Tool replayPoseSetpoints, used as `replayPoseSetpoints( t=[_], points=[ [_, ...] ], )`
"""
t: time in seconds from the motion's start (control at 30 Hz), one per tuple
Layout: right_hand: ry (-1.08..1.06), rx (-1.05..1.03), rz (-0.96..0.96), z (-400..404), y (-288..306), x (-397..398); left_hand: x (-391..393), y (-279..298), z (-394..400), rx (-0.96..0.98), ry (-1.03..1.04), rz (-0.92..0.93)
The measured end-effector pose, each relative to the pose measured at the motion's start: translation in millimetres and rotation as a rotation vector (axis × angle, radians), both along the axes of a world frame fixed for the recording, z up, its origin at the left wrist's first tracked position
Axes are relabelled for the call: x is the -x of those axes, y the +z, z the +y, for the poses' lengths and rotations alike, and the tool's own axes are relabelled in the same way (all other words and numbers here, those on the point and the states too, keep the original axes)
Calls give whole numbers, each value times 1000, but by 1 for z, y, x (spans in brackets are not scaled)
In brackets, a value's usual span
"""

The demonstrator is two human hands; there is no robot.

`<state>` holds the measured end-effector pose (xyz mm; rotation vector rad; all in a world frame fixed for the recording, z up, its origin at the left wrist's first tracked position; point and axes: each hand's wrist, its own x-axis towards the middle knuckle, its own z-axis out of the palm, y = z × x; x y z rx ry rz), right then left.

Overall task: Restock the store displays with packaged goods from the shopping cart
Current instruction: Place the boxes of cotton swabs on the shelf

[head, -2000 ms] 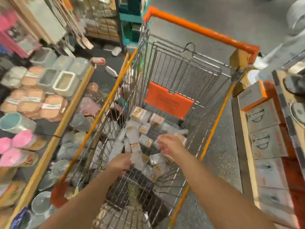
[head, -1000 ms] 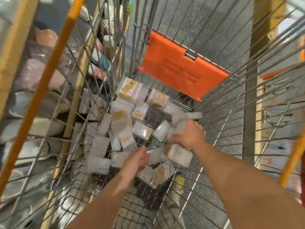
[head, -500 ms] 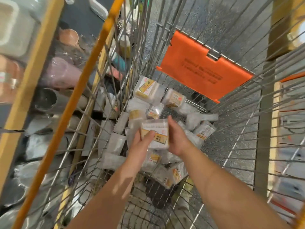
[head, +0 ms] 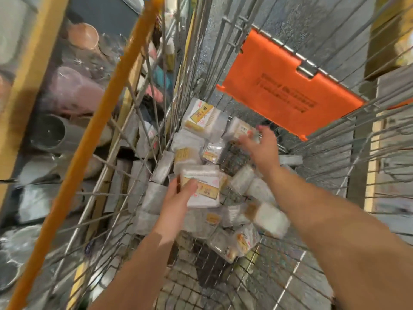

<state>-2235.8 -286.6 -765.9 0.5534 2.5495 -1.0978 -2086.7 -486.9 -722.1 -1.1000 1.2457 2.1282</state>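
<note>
Clear-wrapped packet [head: 202, 189] lies crosswise in left hand [head: 176, 198], seemingly level.

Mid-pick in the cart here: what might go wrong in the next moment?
The left hand holds the white, yellow-labelled packet by one end only, so it may slip back onto the pile. The right hand is reaching for a small clear packet at the far end of the wire shopping cart; it could knock neighbouring loose packets aside.

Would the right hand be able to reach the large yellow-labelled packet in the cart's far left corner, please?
Probably yes. The right hand hovers just right of the yellow-labelled packet, which lies on top of the pile, uncovered. The left hand holds another packet nearer, out of the way.
</note>
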Motion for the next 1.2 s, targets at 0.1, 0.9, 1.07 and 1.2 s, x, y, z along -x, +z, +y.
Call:
replayPoseSetpoints(
  t=[0.1,0.9,1.07,1.2],
  points=[
    [213,-124,-128,11,-21,27,-3,-11,-2,4,22,-6],
    [-337,1013,-321,-22,62,-60,-11,20,-7,67,153,36],
    [-432,1135,-369,-42,83,-77,-14,30,-15,73,220,51],
    [-332,1054,-344,-60,85,-99,-16,33,-10,75,225,77]
  ],
)
